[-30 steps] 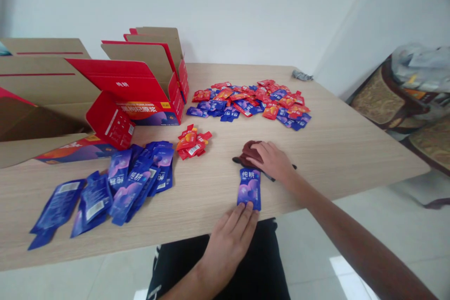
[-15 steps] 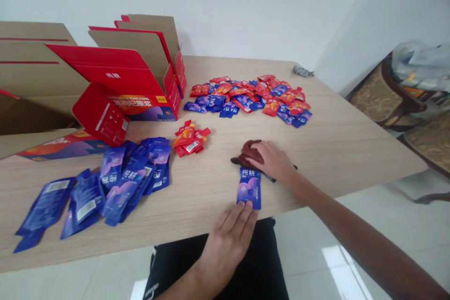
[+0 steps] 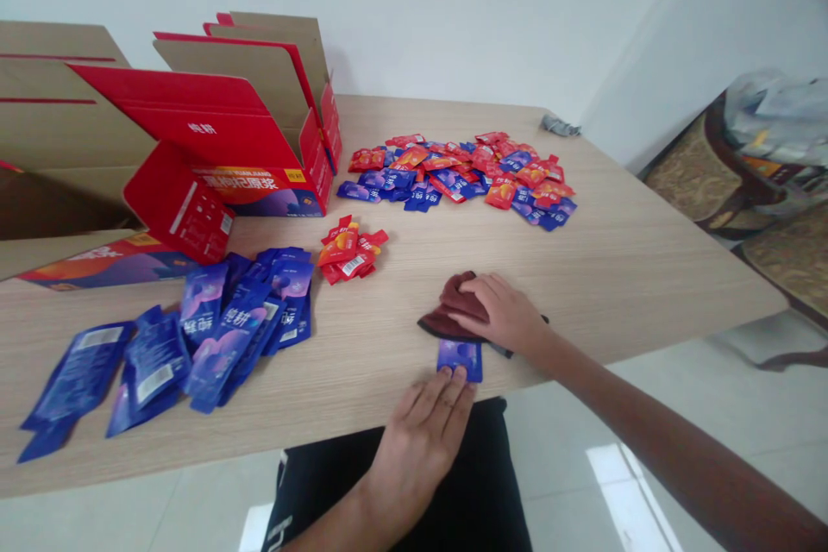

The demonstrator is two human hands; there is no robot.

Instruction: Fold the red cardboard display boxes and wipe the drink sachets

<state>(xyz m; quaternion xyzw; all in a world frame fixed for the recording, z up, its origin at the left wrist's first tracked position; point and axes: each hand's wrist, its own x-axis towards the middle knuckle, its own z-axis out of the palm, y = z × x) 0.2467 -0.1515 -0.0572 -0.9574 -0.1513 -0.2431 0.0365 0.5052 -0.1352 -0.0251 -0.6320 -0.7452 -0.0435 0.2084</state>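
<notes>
A blue-purple sachet [image 3: 461, 358] lies flat near the table's front edge. My left hand [image 3: 423, 427] rests with fingers stretched flat, its fingertips pressing the sachet's near end. My right hand [image 3: 505, 312] is curled over a dark red cloth [image 3: 453, 310] and presses it onto the sachet's far end, covering its upper half. A fanned pile of the same large blue sachets [image 3: 213, 332] lies to the left. Small red packets [image 3: 349, 252] sit in a little heap in the middle.
Open red-and-cardboard boxes [image 3: 213, 147] stand at the back left of the wooden table [image 3: 634, 267]. A wide heap of mixed red and blue small packets [image 3: 466, 172] lies farther back. A chair with bagged items [image 3: 769, 155] stands to the right.
My right hand has slid the cloth toward me over the sachet, hiding its printed top half. My left hand has stayed on the near end. The camera has tilted slightly.
</notes>
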